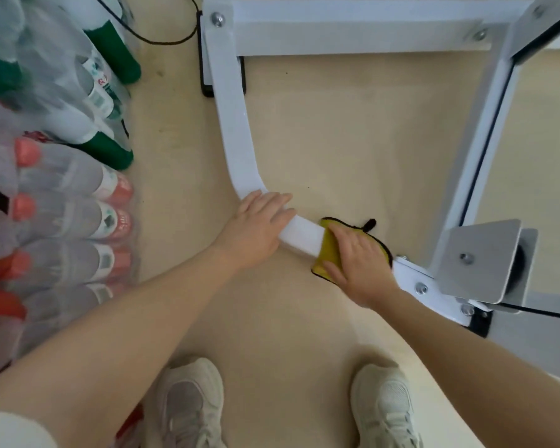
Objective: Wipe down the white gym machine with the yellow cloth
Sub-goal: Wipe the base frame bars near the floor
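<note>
1. Wiping under way on the curved base bar (299, 232) of the white gym machine (362, 17), low on the floor (337, 140) and just beyond two pale sneakers (188, 402).
2. Right hand (359, 265) laid flat over the yellow cloth (328, 253), fingers nearly straight and spread, pressing rather than clenching; cloth draped across the bar near its right end, close to the bolted bracket (421, 287).
3. Left hand (259, 226) resting on the bar just left of the cloth, at the bend, fingers extended over the top face; bracing, not holding anything.
4. Cloth likely soft, thin and light, black-edged with a small hanging loop (369, 224); apt to bunch or slip under an open palm, so best held with fingers spread wide or wrapped partway round the bar.
5. Bar rigid, painted and smooth, probably slick; frame bolted together and surely heavy, unlikely to shift under pressure. No need to lift, only to steady.
6. Long left arm of the bar, running far toward the crossbeam, appears yet to be covered; judged early to middle of the job.
7. Shrink-wrapped packs of bottles (62, 202) stacked at the left, near the bar; black cable (162, 40) on the far floor.
</note>
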